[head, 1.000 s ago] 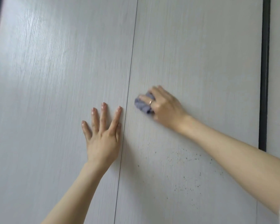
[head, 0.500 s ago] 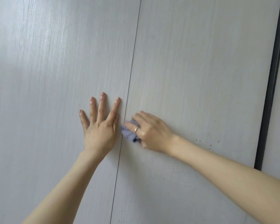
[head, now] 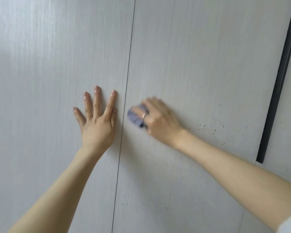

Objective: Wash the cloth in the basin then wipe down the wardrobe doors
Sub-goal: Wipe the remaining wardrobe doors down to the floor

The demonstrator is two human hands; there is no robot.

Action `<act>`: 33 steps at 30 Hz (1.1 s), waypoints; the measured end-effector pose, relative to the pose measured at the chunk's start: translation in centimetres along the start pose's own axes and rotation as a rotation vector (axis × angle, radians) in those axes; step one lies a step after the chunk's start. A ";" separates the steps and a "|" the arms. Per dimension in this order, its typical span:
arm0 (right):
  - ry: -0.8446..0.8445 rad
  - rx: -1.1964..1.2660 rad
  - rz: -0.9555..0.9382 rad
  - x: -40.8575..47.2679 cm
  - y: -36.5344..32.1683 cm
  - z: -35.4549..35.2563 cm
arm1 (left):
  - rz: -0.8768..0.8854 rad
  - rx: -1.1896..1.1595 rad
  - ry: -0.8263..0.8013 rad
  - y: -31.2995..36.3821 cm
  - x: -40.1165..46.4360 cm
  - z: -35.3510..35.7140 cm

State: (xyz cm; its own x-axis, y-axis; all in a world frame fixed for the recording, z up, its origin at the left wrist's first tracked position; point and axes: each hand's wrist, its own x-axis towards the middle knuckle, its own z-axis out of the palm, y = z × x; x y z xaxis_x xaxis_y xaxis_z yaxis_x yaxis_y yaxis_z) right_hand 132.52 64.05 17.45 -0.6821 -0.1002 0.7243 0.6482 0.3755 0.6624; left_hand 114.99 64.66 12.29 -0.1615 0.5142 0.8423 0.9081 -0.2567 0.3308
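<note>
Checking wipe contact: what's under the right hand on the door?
A bunched blue-grey cloth shows under the right hand, against the right door. The hand covers the rest of the cloth.

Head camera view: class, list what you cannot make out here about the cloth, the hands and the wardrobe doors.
- Crumpled blue-grey cloth: mostly covered by the right hand, whose grip is motion-blurred.
- Left hand: its palm faces the pale wood-grain left door, hidden.
- Dark specks on the right door: too small to identify.
- Door tops and bottoms: cut off by the frame edges.
</note>
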 end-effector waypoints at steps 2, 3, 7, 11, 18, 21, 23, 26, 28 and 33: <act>0.034 -0.026 0.131 0.5 0.1 -0.2 | -0.005 0.001 0.003 0.1 -0.1 0.0; 0.019 -0.008 0.106 -0.4 -1.0 0.0 | -0.009 0.004 0.006 0.2 -0.1 0.0; -0.183 0.094 -0.267 -7.1 -5.9 0.7 | -0.023 0.004 -0.012 0.2 -0.5 0.0; -0.116 0.150 -0.143 -4.6 -2.0 -0.1 | -0.048 -0.021 -0.026 0.3 -0.6 -0.1; -0.017 0.078 0.202 -5.4 0.0 -1.6 | -0.067 -0.044 -0.052 0.6 -0.9 -0.3; -0.289 0.165 -0.162 -11.4 -2.4 -2.4 | -0.092 -0.057 -0.068 0.9 -1.5 0.0; -0.343 0.145 -0.246 -11.8 -0.4 -3.0 | -0.104 -0.064 -0.053 1.0 -1.8 0.3; -0.157 0.045 -0.018 -8.2 4.5 -3.8 | -0.105 -0.075 -0.030 1.1 -1.7 0.4; 0.005 -0.018 0.288 -6.0 6.9 -4.6 | -0.116 -0.084 -0.038 1.3 -1.7 0.4; -0.029 0.106 0.190 -11.0 2.7 -3.0 | -0.132 -0.089 -0.049 1.5 -2.1 0.6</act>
State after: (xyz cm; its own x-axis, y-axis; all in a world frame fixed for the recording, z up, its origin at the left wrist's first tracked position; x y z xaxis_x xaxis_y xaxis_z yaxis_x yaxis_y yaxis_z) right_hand 142.83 63.37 11.88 -0.5614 0.0072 0.8275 0.7277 0.4805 0.4894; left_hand 116.90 63.67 10.73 -0.2562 0.5868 0.7681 0.8420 -0.2549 0.4755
